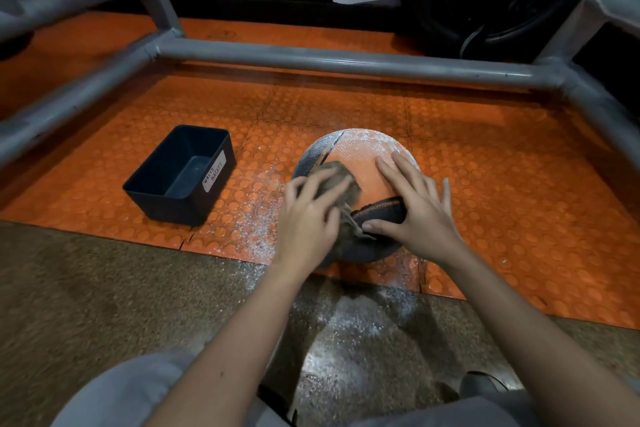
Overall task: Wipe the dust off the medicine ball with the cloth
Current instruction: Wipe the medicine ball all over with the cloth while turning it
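Half cleaned at best, judging by the white dust (372,141) lying thick on the far crown of the ball (360,163). Looked down from head height over two bare forearms reaching forward.

Found the ball resting on an orange studded mat (485,166), close to the mat's near edge and inside a grey pipe frame (346,61). Saw the cloth (343,180) bunched under the left hand (306,215) and pressed to the ball's near-left side, fingers curled over it. Blurred there, so could not tell the exact finger placement. Saw the right hand (420,215) laid flat on the near-right side, fingers straight and spread wide, thumb along a dark strap (384,206), gripping nothing. Noted a black bin (180,177) labelled waste basket to the left, well apart from the ball. Noted more dust strewn on the mat between bin and ball, and on the speckled floor (104,288) nearer the knees.

Judged the step in hand to be mid-wipe. Called for firm, overlapping strokes running from the cleaner near face up toward the dusty crown. Called also for a steady brace from the right hand, to stop the ball rolling under the pressure. Likely needed a turn of the ball to bring the far side within reach. Probably best served by refolding the cloth to a fresh face once loaded, and by pushing dust away from panels already wiped.
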Motion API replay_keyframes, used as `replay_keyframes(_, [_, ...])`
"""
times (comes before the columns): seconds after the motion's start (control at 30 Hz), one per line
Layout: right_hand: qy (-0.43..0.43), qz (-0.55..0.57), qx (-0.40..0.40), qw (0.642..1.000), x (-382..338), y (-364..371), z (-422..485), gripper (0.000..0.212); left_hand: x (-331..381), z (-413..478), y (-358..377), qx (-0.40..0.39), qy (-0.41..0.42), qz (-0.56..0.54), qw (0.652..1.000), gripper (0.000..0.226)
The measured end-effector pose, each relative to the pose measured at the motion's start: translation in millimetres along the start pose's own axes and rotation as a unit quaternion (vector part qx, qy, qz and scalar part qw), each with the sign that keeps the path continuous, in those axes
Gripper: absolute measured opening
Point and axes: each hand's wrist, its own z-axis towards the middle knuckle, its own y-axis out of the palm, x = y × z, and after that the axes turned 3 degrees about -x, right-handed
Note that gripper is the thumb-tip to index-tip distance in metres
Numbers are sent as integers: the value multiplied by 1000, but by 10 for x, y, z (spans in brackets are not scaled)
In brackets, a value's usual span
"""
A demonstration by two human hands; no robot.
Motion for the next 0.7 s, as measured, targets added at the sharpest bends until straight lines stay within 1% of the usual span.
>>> replay_keyframes(0.07, [-4, 4, -2, 1000, -3, 4, 4, 93, -89, 25, -39, 23, -133, -66, 989, 42])
replay_keyframes(0.1, [-6, 3, -3, 1000, -5, 6, 4, 93, -115, 23, -48, 32, -173, -77, 981, 43])
replay_keyframes(0.13, [-7, 1, -4, 1000, -7, 9, 5, 94, -112, 11, -44, 40, -181, -69, 980, 44])
replay_keyframes(0.17, [-7, -1, -3, 1000, -8, 10, 6, 94, -65, 0, -40, 45, -173, -56, 982, 45])
replay_keyframes(0.2, [-6, -2, 0, 1000, -11, 13, 8, 94, -1, -13, -23, 44, -146, -41, 987, 45])
replay_keyframes(0.27, [-3, -5, 2, 1000, -11, 15, 9, 93, 156, -53, 41, 12, -43, -4, 999, 41])
replay_keyframes(0.3, [-1, -8, 2, 1000, -4, 16, 5, 91, 194, -74, 90, -13, 15, 19, 1000, 40])
replay_keyframes(0.33, [-1, -10, 1, 1000, 0, 15, 2, 90, 207, -83, 111, -23, 63, 39, 997, 41])
replay_keyframes(0.37, [0, -12, 1, 1000, 6, 12, 2, 90, 202, -69, 103, -19, 81, 44, 996, 42])
replay_keyframes(0.4, [0, -11, 0, 1000, 10, 8, 1, 90, 177, -42, 80, -12, 59, 30, 998, 41])
replay_keyframes(0.43, [1, -8, 0, 1000, 13, 1, -1, 91, 136, -7, 45, -1, 4, -1, 1000, 40])
replay_keyframes(0.47, [0, -3, 0, 1000, 15, 2, 0, 91, 69, 19, 13, 9, -69, -38, 997, 40])
replay_keyframes(0.53, [-2, 4, -1, 1000, 11, 6, 0, 93, -122, 61, -18, 23, -199, -90, 976, 41])
replay_keyframes(0.57, [-3, 2, -2, 1000, 9, 12, -1, 93, -187, 58, -24, 24, -235, -99, 967, 41])
replay_keyframes(0.6, [-4, -1, -3, 1000, 7, 20, 1, 93, -187, 51, -35, 28, -249, -98, 963, 43])
replay_keyframes(0.63, [-3, -4, -3, 1000, 5, 25, 1, 94, -126, 38, -38, 32, -242, -90, 966, 45])
replay_keyframes(0.67, [0, -4, -2, 1000, 0, 26, 3, 94, -44, 20, -34, 33, -215, -78, 973, 47])
replay_keyframes(0.7, [3, -3, -1, 1000, -2, 25, 8, 93, 36, 2, -21, 26, -171, -62, 983, 48])
